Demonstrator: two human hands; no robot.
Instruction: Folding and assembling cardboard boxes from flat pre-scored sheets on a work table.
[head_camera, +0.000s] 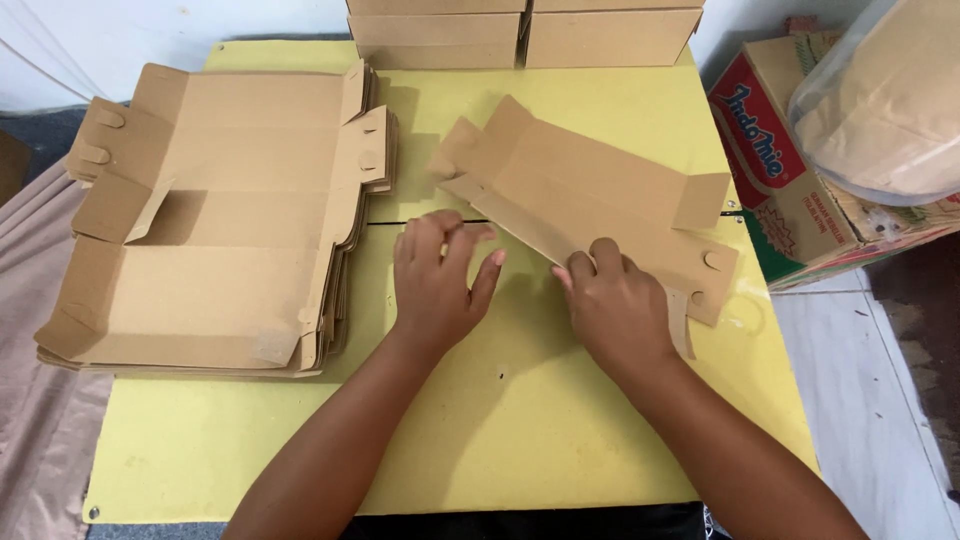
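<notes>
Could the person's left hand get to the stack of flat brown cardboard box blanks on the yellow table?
Probably yes. The left hand lies just right of the stack of flat brown cardboard blanks, with only bare yellow table between them and nothing in the way.

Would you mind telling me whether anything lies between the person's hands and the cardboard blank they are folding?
Nothing visible does. The left hand and the right hand both rest directly on the near edge of the cardboard blank; the stack of flat blanks lies apart, to the left.

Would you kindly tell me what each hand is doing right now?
Left hand: open, fingers pressing the cardboard blank edge.
Right hand: open, pressing the same blank.
</notes>
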